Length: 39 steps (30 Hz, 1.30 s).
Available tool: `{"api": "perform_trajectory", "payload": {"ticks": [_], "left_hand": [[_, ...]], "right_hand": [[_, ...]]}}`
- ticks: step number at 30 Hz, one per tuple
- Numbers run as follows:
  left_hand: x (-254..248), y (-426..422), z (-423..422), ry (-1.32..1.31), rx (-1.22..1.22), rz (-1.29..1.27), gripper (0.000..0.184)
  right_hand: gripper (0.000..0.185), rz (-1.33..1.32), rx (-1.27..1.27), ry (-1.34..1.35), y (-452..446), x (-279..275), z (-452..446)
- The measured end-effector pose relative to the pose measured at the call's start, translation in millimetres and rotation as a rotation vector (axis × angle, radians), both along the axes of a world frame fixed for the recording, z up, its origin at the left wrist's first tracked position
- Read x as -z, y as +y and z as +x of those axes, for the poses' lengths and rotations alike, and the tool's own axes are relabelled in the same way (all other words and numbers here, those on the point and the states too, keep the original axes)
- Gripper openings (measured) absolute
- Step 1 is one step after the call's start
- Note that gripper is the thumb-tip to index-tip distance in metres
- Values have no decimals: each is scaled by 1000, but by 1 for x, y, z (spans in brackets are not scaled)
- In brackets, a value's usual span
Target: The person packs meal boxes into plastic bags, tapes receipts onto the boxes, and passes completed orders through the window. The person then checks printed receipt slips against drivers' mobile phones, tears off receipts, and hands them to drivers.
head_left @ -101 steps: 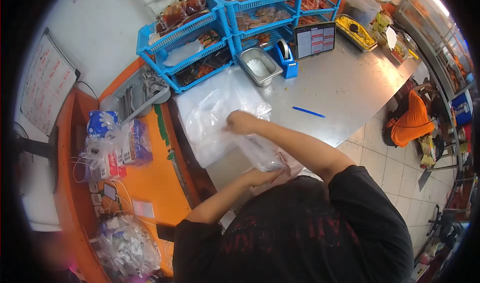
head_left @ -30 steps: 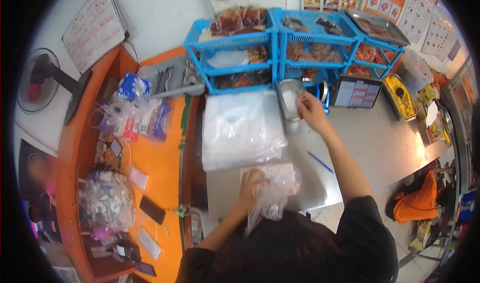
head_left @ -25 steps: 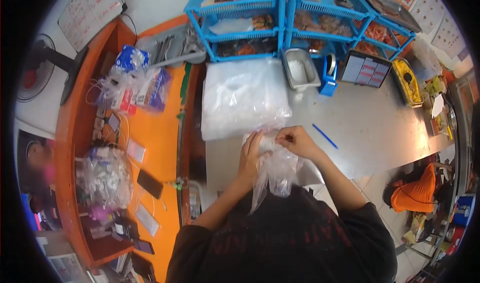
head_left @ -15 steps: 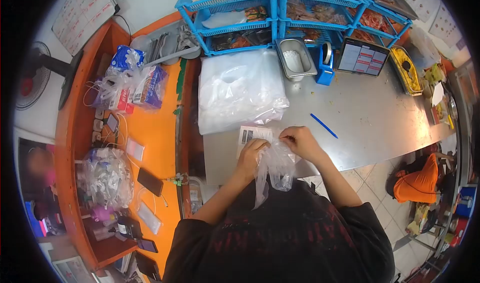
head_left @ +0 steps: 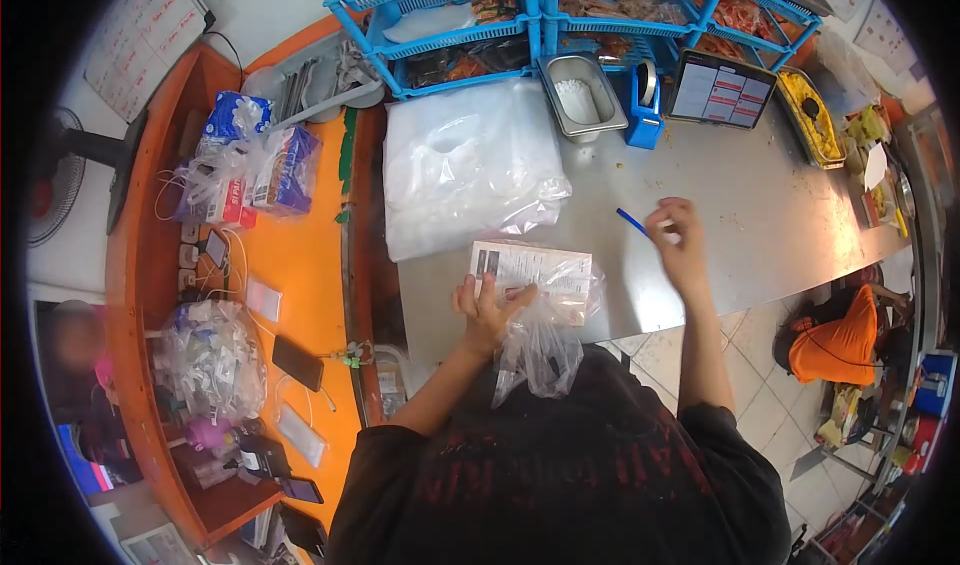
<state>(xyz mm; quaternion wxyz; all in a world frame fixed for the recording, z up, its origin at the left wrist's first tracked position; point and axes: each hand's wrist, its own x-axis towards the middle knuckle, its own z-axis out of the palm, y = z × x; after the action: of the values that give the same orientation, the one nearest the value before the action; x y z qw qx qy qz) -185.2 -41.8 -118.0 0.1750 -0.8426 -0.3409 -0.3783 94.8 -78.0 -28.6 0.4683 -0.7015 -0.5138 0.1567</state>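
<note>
A clear plastic bag (head_left: pixel 540 350) with a printed, box-like packet (head_left: pixel 545 265) in it lies at the table's near edge, its loose handles hanging toward my shirt. My left hand (head_left: pixel 488 315) grips the bag at its left side, fingers bent over the packet's lower left corner. To the right, my right hand (head_left: pixel 678 243) is over the lower end of a blue pen (head_left: pixel 630 220), fingers curled round it. The pen's other end sticks out to the upper left; the covered end is hidden.
A stack of clear plastic bags (head_left: pixel 470 165) lies behind the packet. Beyond stand a metal container (head_left: pixel 583 100), blue tape dispenser (head_left: pixel 645 115), tablet (head_left: pixel 722 90) and yellow food tray (head_left: pixel 810 120). Blue racks (head_left: pixel 450 25) line the back; an orange counter (head_left: pixel 300 315) runs left.
My right hand has left the bag's handles and moved right to the pen. My left hand has shifted onto the bag's left side, and more of the packet shows.
</note>
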Motion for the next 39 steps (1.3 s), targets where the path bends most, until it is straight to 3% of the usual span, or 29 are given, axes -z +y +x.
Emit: {"api": "perform_trajectory", "payload": {"ticks": [2, 4, 6, 10, 14, 18, 20, 33, 35, 36, 38, 39], "left_hand": [[-1, 1, 0, 0, -8, 37, 24], [-6, -1, 2, -3, -27, 78, 25], [-7, -1, 3, -12, -14, 89, 24], [-9, 4, 5, 10, 19, 169, 25], [-13, 16, 0, 40, 122, 194, 24], [-20, 31, -2, 72, 290, 232, 26], [-21, 35, -1, 61, 345, 226, 27], [-24, 43, -3, 102, 446, 168, 26], [-24, 43, -4, 112, 459, 159, 27], [-23, 44, -6, 139, 460, 145, 27], [-23, 44, -9, 163, 469, 129, 27], [-23, 43, -8, 163, 471, 94, 29]], "right_hand": [[4, 13, -122, 197, 6, 5, -24], [2, -136, -323, 558, 15, 6, -40], [4, -208, -416, 374, 20, 2, -64], [5, -273, -536, 258, 21, 5, -87], [6, -250, -623, 548, 20, 8, -96], [7, -277, -684, 588, 20, 19, -93], [8, -358, -717, 753, 19, 22, -88], [11, -379, -602, 938, 7, 28, -73], [12, -321, -493, 1070, -9, 28, -46], [11, -305, -358, 1061, -25, -4, -31], [17, -181, -57, 830, -84, -22, 35], [21, 53, 5, 854, -134, -12, 80]]}}
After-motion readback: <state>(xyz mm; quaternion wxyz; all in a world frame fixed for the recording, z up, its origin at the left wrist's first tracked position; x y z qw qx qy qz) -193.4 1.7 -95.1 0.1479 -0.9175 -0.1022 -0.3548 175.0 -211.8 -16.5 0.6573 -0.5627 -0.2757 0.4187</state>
